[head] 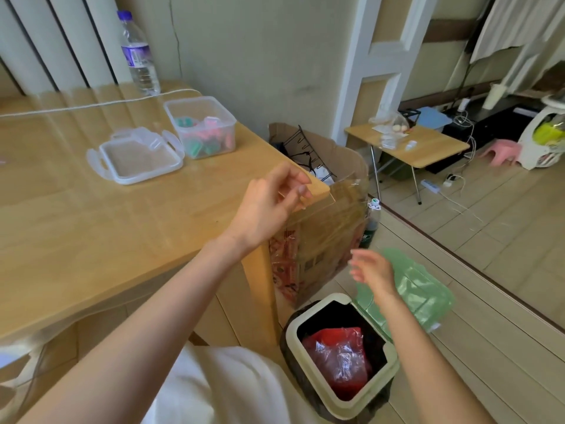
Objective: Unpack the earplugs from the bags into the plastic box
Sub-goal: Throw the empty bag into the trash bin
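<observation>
Nearest the lens, a white garment [220, 390] covers the person's lap, and two bare forearms reach forward from it. Just right of the lap stands a cream-rimmed waste bin with a black liner [342, 356], its pale green lid [419, 289] swung open behind it and crumpled red and clear plastic wrapping [339, 359] lying inside. Above the bin's far edge the right hand [371, 272] hovers with fingers loosely spread and nothing in it. Higher and to the left, the left hand [269, 203] is raised over the corner of the light wooden worktop [91, 228], its thumb and fingers pinching a thin clear plastic bag [305, 198], which is hard to make out. Behind both hands sits an open brown cardboard carton [324, 240] wrapped in clear tape. Well apart from the hands, toward the far side of the worktop, stands the clear square plastic box [201, 130], open, with pink and green earplugs [204, 139] heaped inside. Its clear clip-on lid [137, 156] lies flat just beside it on the left. A clear water bottle with a purple label [139, 55] stands behind the box, and a white cord [91, 105] runs across the worktop.
</observation>
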The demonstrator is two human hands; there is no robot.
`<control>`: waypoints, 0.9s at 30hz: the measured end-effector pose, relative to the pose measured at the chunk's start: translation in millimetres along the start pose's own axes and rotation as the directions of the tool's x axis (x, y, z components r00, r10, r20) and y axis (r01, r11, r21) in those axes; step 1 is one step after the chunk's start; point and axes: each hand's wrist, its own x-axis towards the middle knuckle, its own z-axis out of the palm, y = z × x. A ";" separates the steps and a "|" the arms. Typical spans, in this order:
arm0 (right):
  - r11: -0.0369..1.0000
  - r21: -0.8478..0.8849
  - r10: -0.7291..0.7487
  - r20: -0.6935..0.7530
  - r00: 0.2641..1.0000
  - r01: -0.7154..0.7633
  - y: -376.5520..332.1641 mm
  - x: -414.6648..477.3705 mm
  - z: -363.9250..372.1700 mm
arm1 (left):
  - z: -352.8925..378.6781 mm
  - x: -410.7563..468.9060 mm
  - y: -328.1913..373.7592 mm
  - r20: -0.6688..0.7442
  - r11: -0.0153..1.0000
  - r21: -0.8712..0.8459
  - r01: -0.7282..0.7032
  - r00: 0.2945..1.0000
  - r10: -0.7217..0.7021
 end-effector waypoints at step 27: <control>0.752 0.120 -0.593 0.551 0.587 0.648 -290.2 -119.3 290.9 | -238.4 -45.2 -88.0 -0.512 0.778 0.270 0.568 0.768 -0.384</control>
